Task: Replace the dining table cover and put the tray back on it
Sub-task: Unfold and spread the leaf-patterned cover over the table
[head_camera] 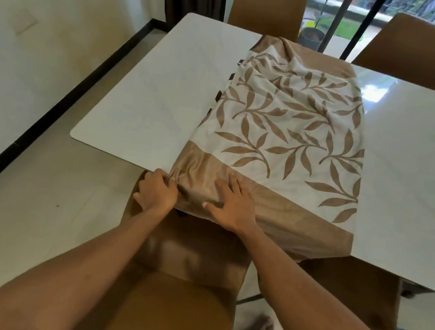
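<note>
- Cloth cover (285, 124) with a tan leaf print and a plain tan border lies bunched in a strip across the white bench (148, 92), from the far edge to the near edge, with bare glossy surface on both sides.
- Left hand (156, 191) pinches the near left corner of the tan border at the bench edge, fingers closed on the fabric.
- Right hand (230, 202) lies flat on the same border just beside it, fingers spread.
- Brown chair (181, 284) stands under the arms; two more chairs (267, 5) sit at the far side.
</note>
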{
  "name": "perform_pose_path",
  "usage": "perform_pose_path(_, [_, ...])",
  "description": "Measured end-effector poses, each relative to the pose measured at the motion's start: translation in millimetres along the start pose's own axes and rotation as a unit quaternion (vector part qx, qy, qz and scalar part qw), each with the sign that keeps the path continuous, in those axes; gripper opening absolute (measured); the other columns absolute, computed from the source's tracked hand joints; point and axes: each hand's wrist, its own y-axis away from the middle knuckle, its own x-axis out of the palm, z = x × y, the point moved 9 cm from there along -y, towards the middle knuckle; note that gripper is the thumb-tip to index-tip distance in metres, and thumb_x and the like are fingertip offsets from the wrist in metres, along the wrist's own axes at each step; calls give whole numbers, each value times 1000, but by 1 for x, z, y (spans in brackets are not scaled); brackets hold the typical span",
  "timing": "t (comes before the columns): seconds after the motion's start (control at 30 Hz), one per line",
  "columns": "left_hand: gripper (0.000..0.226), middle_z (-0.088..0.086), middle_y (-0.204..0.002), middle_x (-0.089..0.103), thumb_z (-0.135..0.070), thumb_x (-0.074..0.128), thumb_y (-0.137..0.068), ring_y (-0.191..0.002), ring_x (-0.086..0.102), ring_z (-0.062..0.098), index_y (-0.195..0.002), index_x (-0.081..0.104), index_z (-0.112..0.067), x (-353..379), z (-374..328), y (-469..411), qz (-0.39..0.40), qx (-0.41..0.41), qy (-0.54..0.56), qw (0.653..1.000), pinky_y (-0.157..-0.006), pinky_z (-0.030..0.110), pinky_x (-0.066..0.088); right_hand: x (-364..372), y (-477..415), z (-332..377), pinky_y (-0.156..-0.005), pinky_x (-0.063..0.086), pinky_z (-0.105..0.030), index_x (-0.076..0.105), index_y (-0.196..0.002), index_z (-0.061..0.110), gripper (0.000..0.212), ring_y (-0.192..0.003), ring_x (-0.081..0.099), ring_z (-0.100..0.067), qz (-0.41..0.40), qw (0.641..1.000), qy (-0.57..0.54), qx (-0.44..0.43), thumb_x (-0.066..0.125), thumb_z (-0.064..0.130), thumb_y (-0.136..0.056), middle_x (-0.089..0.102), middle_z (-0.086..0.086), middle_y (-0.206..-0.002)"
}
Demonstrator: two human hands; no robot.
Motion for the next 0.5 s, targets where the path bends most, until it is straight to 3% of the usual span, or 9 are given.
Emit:
perform_pose_path(0.1, [11,2,-104,58,-33,58,-93,-103,53,26,-88,58,-23,-13,-12,6,-12,57,-29,998,-91,46,41,3,9,6,-126,3,-50,16,-161,37,83,-157,-10,-24,33,999,10,4,47,71,-92,-9,-1,-170])
perform_pose_path(0.17, [13,-2,-91,58,-30,58,-91,-91,55,22,-80,56,-22,-22,-29,13,-24,137,-27,990,-86,44,45,2,12,10,-126,2,-49,17,-161,36,79,-157,-8,-23,49,999,-15,19,42,70,-95,-7,0,-170])
perform_pose_path(0.23, [19,-4,-76,56,-26,59,-92,-73,53,17,-75,54,-21,-25,-53,28,1,233,6,972,-77,39,47,1,7,11,-126,9,-51,26,-159,33,74,-157,5,-24,67,994,-76,33,35,71,-96,8,-1,-170])
perform_pose_path(0.27, [21,-4,-72,55,-24,58,-94,-67,52,15,-74,52,-19,-23,-63,35,42,255,53,965,-71,34,46,-4,5,14,-124,19,-53,35,-156,33,71,-153,23,-25,75,987,-140,38,37,70,-95,26,-1,-166])
perform_pose_path(0.33, [19,-2,-73,55,-21,55,-98,-65,53,13,-80,52,-15,-13,-85,50,147,263,130,945,-65,27,42,-19,2,17,-103,47,-47,59,-134,25,59,-116,62,-17,68,934,-344,67,44,66,-94,64,1,-130])
perform_pose_path(0.4, [15,1,-79,59,-23,53,-100,-72,57,16,-88,54,-14,-4,-111,68,201,294,131,925,-67,29,45,-39,2,16,-71,52,-32,69,-102,17,51,-75,63,-12,60,864,-486,120,49,63,-96,67,0,-88])
perform_pose_path(0.43, [14,3,-81,60,-23,52,-100,-76,59,19,-90,54,-14,1,-123,77,224,304,131,917,-70,31,47,-47,4,12,-65,50,-29,69,-91,17,49,-68,61,-13,49,843,-515,148,52,63,-94,65,-1,-78])
perform_pose_path(0.5, [15,6,-86,61,-22,51,-100,-81,61,21,-90,56,-11,14,-141,94,268,310,147,900,-74,35,50,-60,6,0,-67,48,-33,68,-78,18,33,-74,61,-21,15,828,-533,176,64,49,-89,63,-2,-70])
